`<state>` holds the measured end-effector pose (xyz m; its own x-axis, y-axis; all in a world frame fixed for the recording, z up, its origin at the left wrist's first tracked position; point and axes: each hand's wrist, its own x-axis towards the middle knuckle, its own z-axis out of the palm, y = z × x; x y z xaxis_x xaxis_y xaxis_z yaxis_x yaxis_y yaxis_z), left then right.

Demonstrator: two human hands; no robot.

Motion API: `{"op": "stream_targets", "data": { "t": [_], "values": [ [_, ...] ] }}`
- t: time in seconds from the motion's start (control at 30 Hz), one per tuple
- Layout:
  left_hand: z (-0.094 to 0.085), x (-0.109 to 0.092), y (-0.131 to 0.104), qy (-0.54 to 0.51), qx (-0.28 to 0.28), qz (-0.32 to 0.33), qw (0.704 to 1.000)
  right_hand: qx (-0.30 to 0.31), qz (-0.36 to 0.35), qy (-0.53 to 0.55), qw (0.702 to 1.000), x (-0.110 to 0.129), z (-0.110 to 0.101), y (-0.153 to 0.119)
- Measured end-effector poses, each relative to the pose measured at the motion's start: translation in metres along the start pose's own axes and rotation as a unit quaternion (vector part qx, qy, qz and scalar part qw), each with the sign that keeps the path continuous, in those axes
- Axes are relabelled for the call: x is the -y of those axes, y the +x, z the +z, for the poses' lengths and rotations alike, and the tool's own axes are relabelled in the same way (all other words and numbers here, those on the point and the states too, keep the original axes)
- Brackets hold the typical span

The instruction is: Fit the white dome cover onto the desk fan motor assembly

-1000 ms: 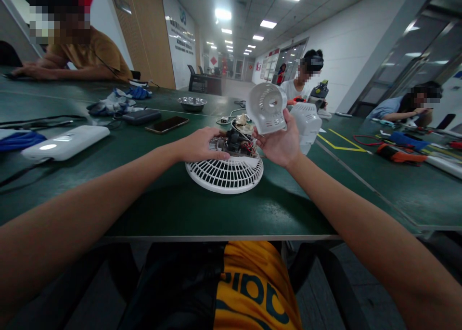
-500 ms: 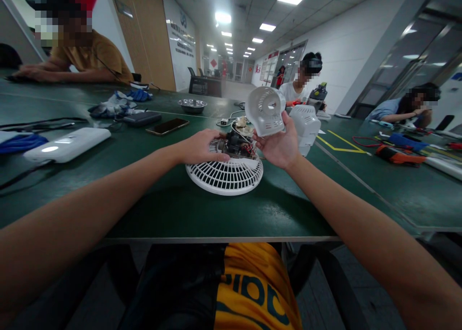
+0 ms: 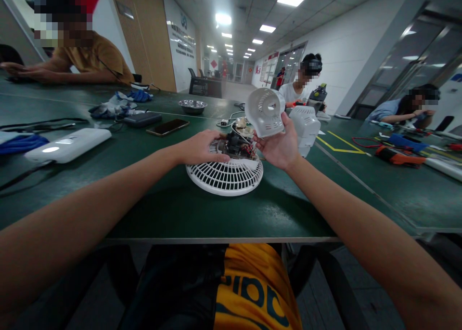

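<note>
A hollow white plastic housing (image 3: 265, 111) is raised above the table, up and to the right of the opened fan; its concave inside faces the viewer, with a central opening and rows of narrow slots. It rests in the right hand (image 3: 279, 144), whose fingers are curled about its lower right side, the thumb side up. Below and to the left, a white fan grille (image 3: 225, 180) lies flat, its ribs radiating to a round rim; on it sits an exposed dark motor (image 3: 236, 143) with red and pale wires. The left hand (image 3: 202, 147) is half open over the left side of this assembly, thumb extended toward the near side; the fingertips are obscured, so whether it grips cannot be told. Just behind the right hand, a slotted white casing (image 3: 306, 127) is partly covered by the hand and the housing. Beyond the motor lies a pale cord (image 3: 224, 123); farther out are a metal bowl (image 3: 192, 107), a phone (image 3: 168, 127), a dark flat case (image 3: 142, 118) and blue-and-white gloves (image 3: 111, 106). At far left lies a white device (image 3: 68, 144); to the right, yellow tape (image 3: 342, 149) and an orange-and-black tool (image 3: 399, 155). Three co-workers sit around the green table (image 3: 231, 219).
</note>
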<state>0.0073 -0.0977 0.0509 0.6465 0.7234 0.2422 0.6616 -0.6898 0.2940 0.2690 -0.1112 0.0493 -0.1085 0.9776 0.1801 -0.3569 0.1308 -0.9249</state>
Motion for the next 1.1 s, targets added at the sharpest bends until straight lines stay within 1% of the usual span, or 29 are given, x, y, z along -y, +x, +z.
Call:
{"op": "stream_targets", "data": {
  "t": [0.17, 0.4, 0.7, 1.1],
  "values": [
    [-0.0002, -0.0017, -0.0002, 0.003, 0.004, -0.003, 1.000, 0.003, 0.002, 0.007, 1.000, -0.0010, -0.0006, 0.0009],
    [-0.0002, 0.0002, 0.0001, 0.003, 0.003, -0.002, 1.000, -0.011, 0.007, 0.001, 1.000, 0.0004, 0.0015, -0.0003],
    [-0.0005, -0.0010, -0.0008, 0.001, 0.000, -0.001, 1.000, 0.010, -0.013, -0.024, 1.000, -0.0002, -0.0003, 0.0007],
    [0.0002, 0.0001, 0.0001, 0.009, -0.001, 0.000, 1.000, -0.002, -0.002, -0.032, 0.999, 0.0007, 0.0015, -0.0012]
  ]
}}
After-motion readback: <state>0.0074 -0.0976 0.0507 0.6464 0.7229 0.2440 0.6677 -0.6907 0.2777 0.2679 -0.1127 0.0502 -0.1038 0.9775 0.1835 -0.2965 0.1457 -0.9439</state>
